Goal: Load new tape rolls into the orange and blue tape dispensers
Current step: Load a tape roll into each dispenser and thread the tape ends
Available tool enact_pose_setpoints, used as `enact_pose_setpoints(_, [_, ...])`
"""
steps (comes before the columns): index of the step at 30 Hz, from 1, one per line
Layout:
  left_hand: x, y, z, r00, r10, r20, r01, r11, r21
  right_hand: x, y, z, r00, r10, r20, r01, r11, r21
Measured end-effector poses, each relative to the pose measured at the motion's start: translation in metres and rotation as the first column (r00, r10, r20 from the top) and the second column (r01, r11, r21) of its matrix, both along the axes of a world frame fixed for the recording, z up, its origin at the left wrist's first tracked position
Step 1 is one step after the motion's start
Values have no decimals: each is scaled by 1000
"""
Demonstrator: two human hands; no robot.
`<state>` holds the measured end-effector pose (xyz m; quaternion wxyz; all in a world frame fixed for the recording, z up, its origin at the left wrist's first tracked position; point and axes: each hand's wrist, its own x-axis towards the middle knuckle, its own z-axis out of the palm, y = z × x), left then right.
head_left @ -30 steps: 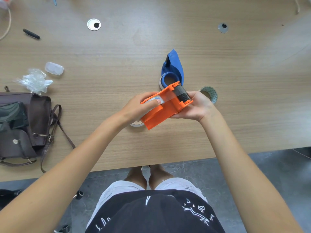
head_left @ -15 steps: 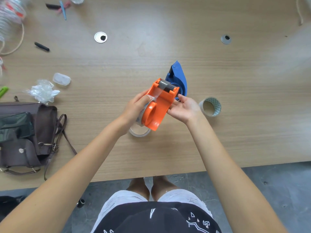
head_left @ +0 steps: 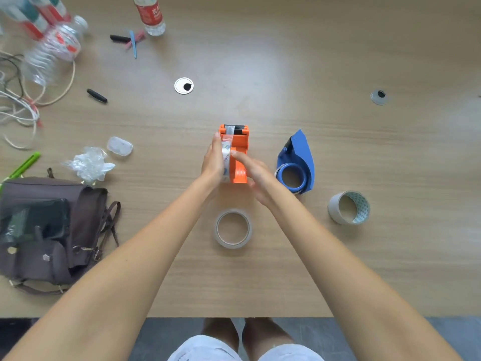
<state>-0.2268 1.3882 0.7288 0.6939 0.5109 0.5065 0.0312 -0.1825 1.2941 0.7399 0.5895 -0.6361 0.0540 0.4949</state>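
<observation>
The orange tape dispenser [head_left: 235, 142] stands on edge at the middle of the wooden table [head_left: 286, 269], with a tape roll showing on its left side. My left hand [head_left: 212, 162] lies flat against that left side, fingers straight. My right hand [head_left: 253, 173] reaches from the right, its straight fingertips touching the top of the orange handle. The blue tape dispenser [head_left: 299, 157] lies on the table to the right, untouched. A clear tape roll [head_left: 232, 228] lies flat just in front of my hands. A cardboard core [head_left: 348, 207] sits on its side at the right.
A brown bag [head_left: 52, 230] lies at the left edge, with crumpled plastic [head_left: 89, 164] and a small clear case [head_left: 119, 146] beside it. Bottles [head_left: 52, 48], cables [head_left: 18, 113] and pens [head_left: 96, 95] fill the far left. The table's front edge runs just below my forearms.
The orange dispenser went from tilted in both hands to standing on the table. My right hand moved from under it to its top. The view shifted so the far-left clutter shows.
</observation>
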Motion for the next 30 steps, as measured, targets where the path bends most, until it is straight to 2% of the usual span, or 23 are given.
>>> enact_pose_setpoints(4, [6,13,-17,997,77,-14,-78,994,-82,9,16,-14,1000,19,14,-19,998,-53])
enact_pose_setpoints(8, [12,15,-15,989,142,42,-134,979,-152,11,26,-21,999,26,30,-22,993,-118])
enact_pose_setpoints(14, [5,21,-28,994,81,-73,-90,989,-120,4,32,-18,998,12,58,-4,990,-138])
enact_pose_setpoints(18, [4,19,-23,994,56,-89,-68,988,-141,1,35,-17,996,-12,83,24,988,-152])
enact_pose_setpoints(21, [4,33,-76,995,54,-83,-65,987,-147,-1,34,-17,986,-31,165,63,980,-191])
enact_pose_setpoints(22, [3,33,-77,991,90,-102,-102,989,-110,1,32,-14,973,-37,226,85,975,-207])
enact_pose_setpoints(23, [3,32,-61,989,100,-110,-105,994,-42,4,28,-9,949,-37,313,109,970,-216])
enact_pose_setpoints(25, [5,19,-5,992,115,-53,-100,967,235,17,18,4,847,-41,530,169,966,-195])
enact_pose_setpoints(27, [5,9,29,991,76,113,-122,866,486,32,1,18,665,-39,745,246,954,-169])
enact_pose_setpoints(29, [2,-1,46,964,18,264,-178,780,600,47,-20,19,462,27,886,337,919,-203])
enact_pose_setpoints(30, [2,-8,46,959,-33,283,-159,760,630,54,-31,17,416,83,906,384,887,-258])
